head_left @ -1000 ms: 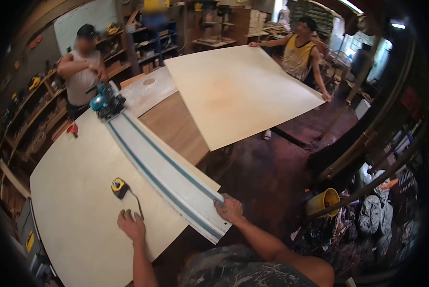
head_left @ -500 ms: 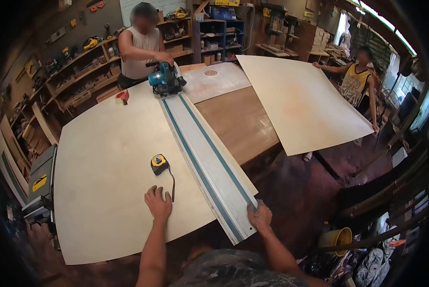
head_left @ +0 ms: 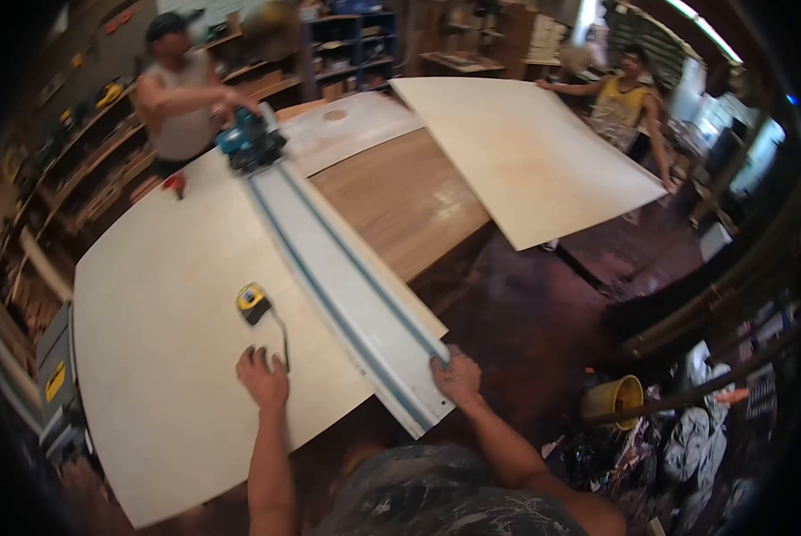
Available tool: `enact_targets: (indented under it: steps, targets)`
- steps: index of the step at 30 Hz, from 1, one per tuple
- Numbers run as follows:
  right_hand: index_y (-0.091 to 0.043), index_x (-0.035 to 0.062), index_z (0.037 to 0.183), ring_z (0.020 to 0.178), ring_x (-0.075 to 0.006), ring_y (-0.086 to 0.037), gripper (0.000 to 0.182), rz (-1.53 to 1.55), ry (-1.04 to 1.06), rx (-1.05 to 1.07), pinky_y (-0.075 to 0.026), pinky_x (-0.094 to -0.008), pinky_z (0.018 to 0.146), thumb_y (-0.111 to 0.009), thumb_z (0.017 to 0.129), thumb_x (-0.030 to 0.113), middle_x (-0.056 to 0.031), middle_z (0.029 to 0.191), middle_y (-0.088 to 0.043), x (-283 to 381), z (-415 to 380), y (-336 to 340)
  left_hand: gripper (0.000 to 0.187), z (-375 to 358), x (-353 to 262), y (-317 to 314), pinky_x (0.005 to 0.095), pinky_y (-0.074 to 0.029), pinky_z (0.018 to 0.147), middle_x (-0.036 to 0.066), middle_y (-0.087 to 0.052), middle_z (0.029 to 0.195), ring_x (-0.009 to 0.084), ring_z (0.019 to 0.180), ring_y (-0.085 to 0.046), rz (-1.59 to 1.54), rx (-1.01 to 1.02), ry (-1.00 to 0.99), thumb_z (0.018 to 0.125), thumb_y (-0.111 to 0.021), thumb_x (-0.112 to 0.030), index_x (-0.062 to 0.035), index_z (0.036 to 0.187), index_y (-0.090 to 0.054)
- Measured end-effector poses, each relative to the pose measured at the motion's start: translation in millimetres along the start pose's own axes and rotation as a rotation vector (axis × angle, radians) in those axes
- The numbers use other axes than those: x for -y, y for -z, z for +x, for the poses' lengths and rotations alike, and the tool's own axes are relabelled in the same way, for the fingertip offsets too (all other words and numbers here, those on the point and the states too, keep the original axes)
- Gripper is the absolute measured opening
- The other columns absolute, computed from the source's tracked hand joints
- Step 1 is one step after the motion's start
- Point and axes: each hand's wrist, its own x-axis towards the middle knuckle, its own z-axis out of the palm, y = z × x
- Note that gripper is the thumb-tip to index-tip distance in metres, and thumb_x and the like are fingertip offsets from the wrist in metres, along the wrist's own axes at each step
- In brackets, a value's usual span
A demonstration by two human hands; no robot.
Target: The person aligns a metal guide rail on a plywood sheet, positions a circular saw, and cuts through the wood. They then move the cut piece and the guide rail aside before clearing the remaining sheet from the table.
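Observation:
My left hand [head_left: 264, 379] lies with fingers spread on the large pale sheet [head_left: 168, 313], just below a yellow and black tape measure [head_left: 253, 304] and beside its black strap. My right hand [head_left: 457, 375] grips the near right end of the long guide rail [head_left: 338, 286], which has two blue-green strips and runs diagonally along the sheet's edge. At the rail's far end sits a teal circular saw [head_left: 250, 141], with a co-worker's hands on it.
A second person at the right holds another pale sheet [head_left: 534, 161]. Red tape dispenser [head_left: 175, 185] lies on the far left of my sheet. Brown board [head_left: 409, 201] is beyond the rail. A yellow bucket [head_left: 613, 399] stands on the floor at right.
The whole view has shifted, so the sheets, rail and saw appear further left and the far parts higher. My hands keep their places on the sheet and rail.

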Motion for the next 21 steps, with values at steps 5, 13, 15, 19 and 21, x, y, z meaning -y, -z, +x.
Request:
enact_targets:
  steps: [5,13,15,19,21]
  targets:
    - [-0.062,0.0072,0.131,0.110,-0.0421,-0.069,0.055,0.038,-0.028,0.071,-0.053,-0.0520,0.097,-0.061,0.093,0.047,-0.0229,0.117,-0.072,3.2,-0.4,8.2,0.034,0.8,-9.4,8.2,0.0545,-0.037,0.109,0.021,-0.056,0.134,0.0407,0.126,-0.049,-0.021,0.014,-0.001,0.088,-0.069,-0.019,-0.0010,0.117,-0.067]
    - [-0.060,0.0057,0.129,0.111,-0.0418,-0.069,0.057,0.037,-0.012,0.064,-0.054,-0.0513,0.097,-0.059,0.093,0.049,-0.0240,0.121,-0.070,-4.9,1.1,0.4,0.035,2.1,-11.4,10.8,0.0542,-0.035,0.112,0.022,-0.055,0.136,0.0406,0.129,-0.048,-0.008,0.047,0.016,0.089,-0.068,-0.018,0.0000,0.119,-0.066]
    - [-0.061,0.0078,0.132,0.110,-0.0419,-0.069,0.056,0.035,-0.012,0.050,-0.054,-0.0517,0.096,-0.060,0.093,0.047,-0.0239,0.118,-0.072,-5.1,1.7,-2.3,0.036,0.6,-8.8,10.9,0.0547,-0.035,0.112,0.023,-0.055,0.137,0.0410,0.129,-0.048,-0.027,0.047,0.016,0.089,-0.068,-0.019,0.0004,0.119,-0.066]
    - [-0.066,0.0080,0.125,0.104,-0.0430,-0.070,0.050,-0.021,-0.036,0.058,-0.055,-0.0517,0.090,-0.063,0.091,0.045,-0.0245,0.108,-0.074,-0.6,7.5,5.4,0.038,-4.1,13.6,-9.5,0.0549,-0.035,0.112,0.025,-0.055,0.138,0.0436,0.131,-0.047,-0.009,0.053,0.029,0.089,-0.069,-0.021,0.0011,0.120,-0.067]
    - [-0.068,0.0074,0.122,0.103,-0.0436,-0.070,0.048,0.031,-0.011,0.053,-0.055,-0.0518,0.090,-0.065,0.090,0.043,-0.0245,0.106,-0.074,-2.6,-7.3,3.1,0.036,-7.1,4.0,6.4,0.0538,-0.036,0.112,0.022,-0.057,0.138,0.0402,0.131,-0.048,0.018,0.059,0.041,0.089,-0.069,-0.020,-0.0019,0.121,-0.068]
